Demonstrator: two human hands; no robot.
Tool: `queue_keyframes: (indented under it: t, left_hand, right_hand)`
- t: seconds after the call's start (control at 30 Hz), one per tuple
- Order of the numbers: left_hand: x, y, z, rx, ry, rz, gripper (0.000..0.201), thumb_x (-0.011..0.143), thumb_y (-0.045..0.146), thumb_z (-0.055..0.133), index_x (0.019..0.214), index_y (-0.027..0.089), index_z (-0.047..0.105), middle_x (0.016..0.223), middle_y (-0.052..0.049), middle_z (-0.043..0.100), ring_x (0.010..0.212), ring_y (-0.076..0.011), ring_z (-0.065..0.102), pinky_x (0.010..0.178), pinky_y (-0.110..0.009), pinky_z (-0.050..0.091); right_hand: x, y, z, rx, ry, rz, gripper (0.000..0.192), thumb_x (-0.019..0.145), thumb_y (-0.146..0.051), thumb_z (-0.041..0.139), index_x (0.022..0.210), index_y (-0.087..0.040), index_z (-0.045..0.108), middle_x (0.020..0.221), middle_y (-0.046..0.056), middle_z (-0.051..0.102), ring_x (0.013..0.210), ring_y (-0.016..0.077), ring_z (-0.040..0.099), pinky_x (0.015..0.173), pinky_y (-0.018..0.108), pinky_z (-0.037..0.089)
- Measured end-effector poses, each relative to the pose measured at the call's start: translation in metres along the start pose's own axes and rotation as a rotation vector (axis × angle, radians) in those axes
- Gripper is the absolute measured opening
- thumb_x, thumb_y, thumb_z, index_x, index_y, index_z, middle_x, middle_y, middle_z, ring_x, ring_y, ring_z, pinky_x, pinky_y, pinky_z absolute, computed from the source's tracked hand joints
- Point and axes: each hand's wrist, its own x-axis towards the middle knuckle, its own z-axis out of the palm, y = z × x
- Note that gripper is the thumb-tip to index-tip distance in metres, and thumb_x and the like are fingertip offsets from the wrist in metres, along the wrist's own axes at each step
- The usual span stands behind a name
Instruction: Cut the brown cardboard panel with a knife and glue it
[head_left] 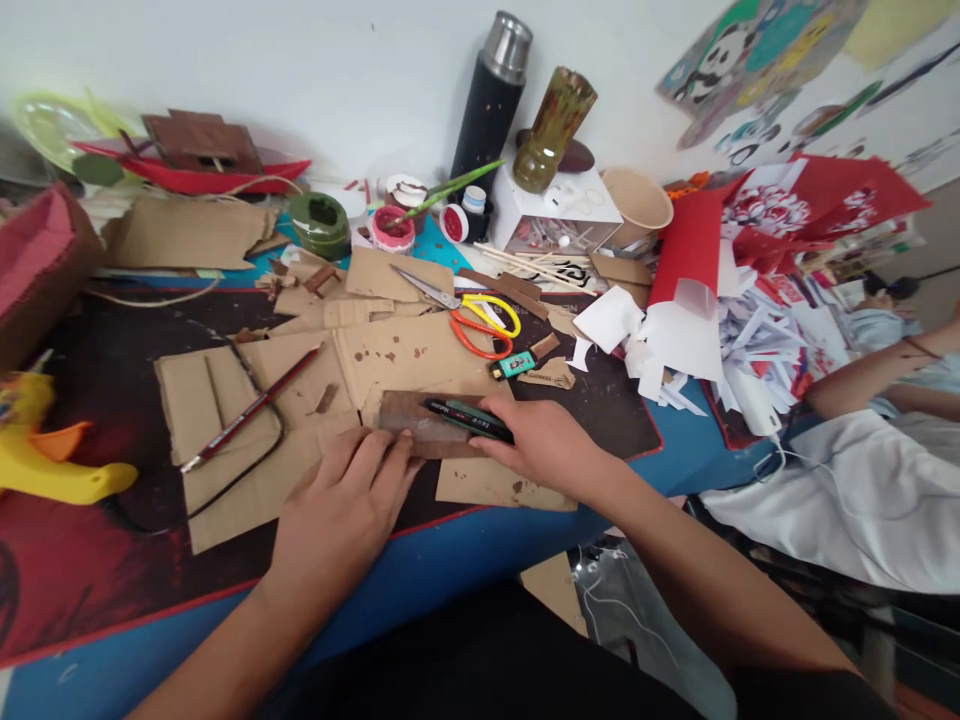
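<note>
Head view, left hand (349, 495): palm down, not closed round anything; fingertips resting on the left end of the brown strip
Right hand (544, 445): closed on a black knife-like tool (461, 416); the tool's free end points left, over the strip
Brown strip (396, 408): directly before the person, between the two hands; partly overlapping tan cardboard (480, 483)
Cardboard sheet (193, 385): left of the strip; red-and-black pencil (247, 412) lying slantwise across it
Yellow tool (67, 480): gun-shaped, orange trigger; at the left edge of the view
Lighter (512, 365): green; just beyond the right hand
Scissors (510, 310): yellow and orange handles; beyond the lighter
Paper scraps (757, 335): white, heaped right of the scissors; another person's arm (885, 370) at far right
Paint jars: green (322, 238) and pink (394, 238); towards the wall
Back row: red boat model (202, 160) at left; black flask (484, 125); olive vase (551, 130), standing on a white box (517, 215)
</note>
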Motion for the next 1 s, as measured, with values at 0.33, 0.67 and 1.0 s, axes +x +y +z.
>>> queue_keyframes:
  t: [0.33, 0.67, 1.0]
  left_hand:
    - [-0.003, 0.002, 0.002, -0.043, -0.085, -0.044, 0.036, 0.115, 0.025, 0.053, 0.136, 0.011, 0.079, 0.128, -0.020, 0.082, 0.113, -0.0341, 0.077, 0.073, -0.043, 0.060]
    - [-0.012, 0.002, 0.008, -0.103, -0.096, -0.059, 0.039, 0.113, 0.025, 0.056, 0.145, 0.015, 0.076, 0.141, -0.019, 0.080, 0.126, -0.0382, 0.073, 0.095, -0.050, 0.064]
    - [-0.023, 0.000, 0.017, -0.191, -0.109, -0.083, 0.053, 0.112, 0.024, 0.057, 0.164, 0.018, 0.063, 0.150, -0.019, 0.077, 0.139, -0.0409, 0.071, 0.113, -0.059, 0.061]
  right_hand:
    - [-0.005, -0.007, 0.002, -0.027, 0.040, 0.038, 0.048, 0.112, -0.047, 0.068, 0.151, -0.019, 0.067, 0.117, 0.014, 0.086, 0.098, 0.0315, 0.081, 0.079, 0.036, 0.050]
    - [-0.002, -0.006, 0.002, -0.015, 0.033, 0.047, 0.048, 0.111, -0.048, 0.069, 0.149, -0.019, 0.068, 0.115, 0.014, 0.086, 0.096, 0.0312, 0.080, 0.076, 0.035, 0.047]
    - [0.000, -0.005, -0.003, -0.018, -0.011, 0.049, 0.046, 0.112, -0.048, 0.070, 0.147, -0.019, 0.068, 0.116, 0.013, 0.087, 0.099, 0.0326, 0.081, 0.075, 0.036, 0.045]
